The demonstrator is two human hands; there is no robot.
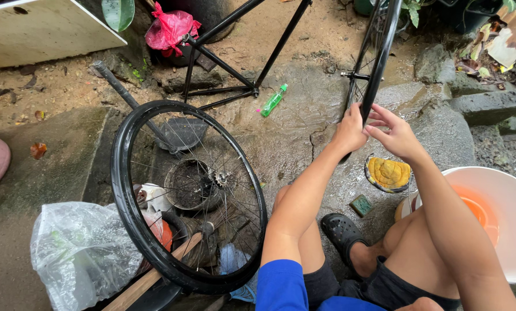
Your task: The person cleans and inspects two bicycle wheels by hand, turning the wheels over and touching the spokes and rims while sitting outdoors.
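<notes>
An upright black bicycle wheel (379,55), still fitted in the black frame (252,57), stands on wet stone ahead of me. My left hand (350,131) grips the lower part of its tyre. My right hand (397,136) touches the same tyre from the right, fingers spread over the rim. A second, loose wheel (125,190) with spokes and a hub leans over a pile of clutter at my left knee.
A white basin (503,196) with an orange scoop sits at right. A yellow sponge in a dish (388,174) and a small green pad (361,205) lie near my black clog (341,231). A green bottle (273,101), a clear plastic bag (79,253), a pink bag (170,29).
</notes>
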